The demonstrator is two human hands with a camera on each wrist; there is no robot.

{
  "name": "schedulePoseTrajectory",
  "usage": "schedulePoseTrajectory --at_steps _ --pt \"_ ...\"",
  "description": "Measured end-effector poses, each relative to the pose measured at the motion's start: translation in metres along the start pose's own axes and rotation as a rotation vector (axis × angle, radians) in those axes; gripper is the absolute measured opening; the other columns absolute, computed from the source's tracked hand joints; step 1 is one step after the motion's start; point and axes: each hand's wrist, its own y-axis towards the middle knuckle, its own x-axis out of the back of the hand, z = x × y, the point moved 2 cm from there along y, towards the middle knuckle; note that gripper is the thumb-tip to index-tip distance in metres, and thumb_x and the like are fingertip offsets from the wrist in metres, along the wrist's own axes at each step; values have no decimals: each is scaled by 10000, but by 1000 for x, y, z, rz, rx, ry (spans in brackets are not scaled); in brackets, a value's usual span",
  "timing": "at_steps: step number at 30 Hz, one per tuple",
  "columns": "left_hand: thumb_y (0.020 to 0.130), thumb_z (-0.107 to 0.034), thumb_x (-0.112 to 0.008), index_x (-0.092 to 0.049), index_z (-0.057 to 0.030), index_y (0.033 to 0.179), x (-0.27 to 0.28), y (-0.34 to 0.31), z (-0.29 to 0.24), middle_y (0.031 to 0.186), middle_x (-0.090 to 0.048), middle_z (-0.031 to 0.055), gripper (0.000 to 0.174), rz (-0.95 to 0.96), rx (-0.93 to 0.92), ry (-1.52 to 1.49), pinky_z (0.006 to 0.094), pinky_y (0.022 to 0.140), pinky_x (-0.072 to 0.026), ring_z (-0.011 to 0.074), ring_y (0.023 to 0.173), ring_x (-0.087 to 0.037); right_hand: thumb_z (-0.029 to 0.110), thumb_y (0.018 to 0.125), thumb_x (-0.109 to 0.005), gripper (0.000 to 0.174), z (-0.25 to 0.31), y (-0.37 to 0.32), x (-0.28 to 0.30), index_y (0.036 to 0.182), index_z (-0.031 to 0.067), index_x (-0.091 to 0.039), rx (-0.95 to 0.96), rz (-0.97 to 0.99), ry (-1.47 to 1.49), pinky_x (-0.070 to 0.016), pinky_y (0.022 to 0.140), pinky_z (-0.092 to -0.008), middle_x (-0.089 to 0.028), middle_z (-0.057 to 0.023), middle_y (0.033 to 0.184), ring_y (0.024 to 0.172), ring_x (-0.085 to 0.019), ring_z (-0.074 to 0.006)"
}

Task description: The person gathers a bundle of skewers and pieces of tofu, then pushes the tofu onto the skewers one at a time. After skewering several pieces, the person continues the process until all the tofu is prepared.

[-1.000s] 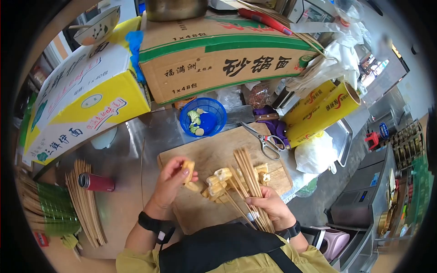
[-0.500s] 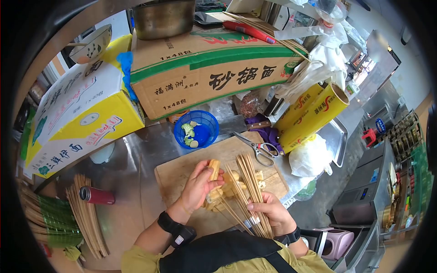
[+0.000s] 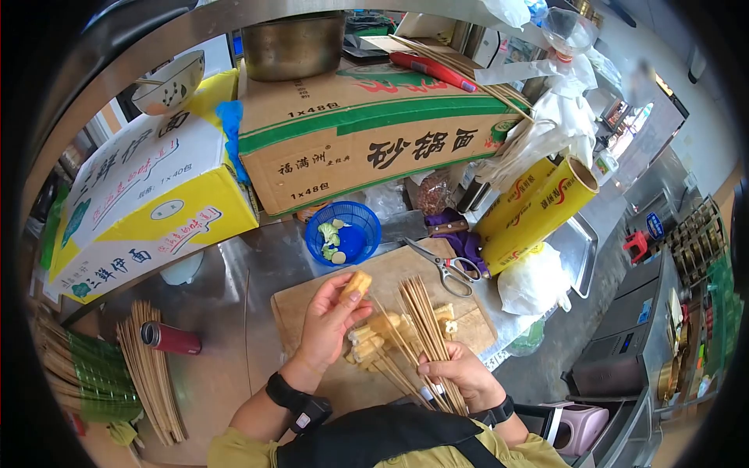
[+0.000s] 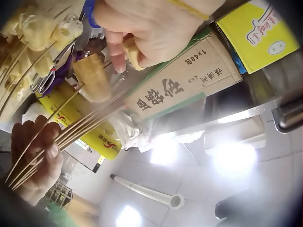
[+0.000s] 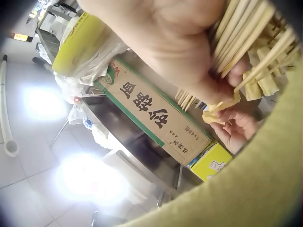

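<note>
My left hand [image 3: 328, 324] pinches a golden, rolled piece that looks like a tofu-skin roll [image 3: 357, 285] between thumb and fingers, above the cutting board. In my right hand [image 3: 462, 376] is a bundle of thin wooden skewers [image 3: 421, 312], gripped near the lower ends with the tips pointing up. One skewer leans out toward the left hand; in the left wrist view it runs through another roll [image 4: 92, 78], just short of the left fingertips [image 4: 118, 65]. Several skewered rolls [image 3: 367, 343] lie on the wooden cutting board [image 3: 304, 300], partly hidden behind the bundle.
Scissors [image 3: 449, 269] lie on the board's far edge beside a cleaver [image 3: 425, 228]. A blue basket [image 3: 343, 234] holds pale vegetable pieces. Yellow wrap rolls [image 3: 538, 210] and a white bag [image 3: 534, 281] stand right. Left are a red flask [image 3: 172, 338] and more skewers [image 3: 148, 374]. Cartons [image 3: 374, 148] line the back.
The left hand with a roll moved right to the skewers, then back a little left. One skewer now stands apart from the bundle. The right hand keeps its grip; the head view has shifted slightly.
</note>
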Motion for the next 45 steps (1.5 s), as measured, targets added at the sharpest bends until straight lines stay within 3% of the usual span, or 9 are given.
schedulePoseTrajectory --at_steps 10,25,28,32,34,37,40,43,45 --pt "879 -1 -560 -463 46 1237 -4 3 6 1127 -583 106 374 95 -108 170 275 877 -484 146 992 -588 99 801 -692 106 6 -3 -2 855 42 -621 -20 48 -72 -407 503 -172 -620 -27 693 562 -539 -52" --pt "867 38 -552 -462 35 1250 -1 1 3 1149 -587 117 393 41 -171 252 270 884 -472 169 1017 -591 108 804 -691 93 5 -1 -5 842 51 -627 -10 24 -123 -384 494 -170 -592 7 664 537 -504 -42" --pt "864 32 -561 -469 34 1251 -2 -2 2 1151 -587 115 397 37 -234 413 257 881 -471 159 1011 -594 100 805 -686 85 4 -1 -4 840 51 -627 -8 13 -127 -384 497 -169 -593 8 667 536 -503 -42" --pt "774 47 -624 -621 -39 1110 -16 -13 -9 1053 -647 111 347 9 -475 749 291 791 -521 192 918 -646 37 777 -684 90 5 -2 -5 839 26 -620 10 -31 -92 -403 486 -179 -621 -42 659 504 -511 -61" --pt "741 25 -649 -643 -58 1077 -26 -17 -19 1021 -656 113 347 54 -625 965 318 779 -521 228 882 -657 70 803 -668 74 5 -3 -4 849 37 -622 37 -13 -118 -393 496 -173 -612 -15 683 531 -510 -49" --pt "720 -35 -677 -642 -76 1075 -31 -20 -9 978 -656 121 359 196 -663 1059 350 773 -508 269 883 -641 87 819 -655 77 5 -3 -2 865 38 -618 65 -32 -93 -389 499 -170 -612 -6 707 543 -509 -43" --pt "722 -92 -691 -638 -86 1072 -33 -19 9 965 -655 116 354 237 -706 1162 360 779 -499 254 907 -626 80 818 -652 107 3 1 3 899 34 -598 111 -85 -81 -385 486 -173 -588 2 690 529 -501 -44" --pt "753 -157 -680 -633 -112 1082 -24 -8 26 952 -644 80 335 280 -538 1207 342 774 -496 241 905 -613 86 822 -647 129 1 1 7 913 28 -578 194 -183 -89 -387 502 -185 -551 12 677 537 -496 -57" --pt "773 -195 -673 -627 -127 1102 -15 -2 40 960 -629 68 338 320 -386 1210 339 764 -496 249 884 -609 76 805 -646 140 9 -10 7 899 -3 -579 176 -91 27 -393 509 -196 -555 -32 723 538 -502 -83"
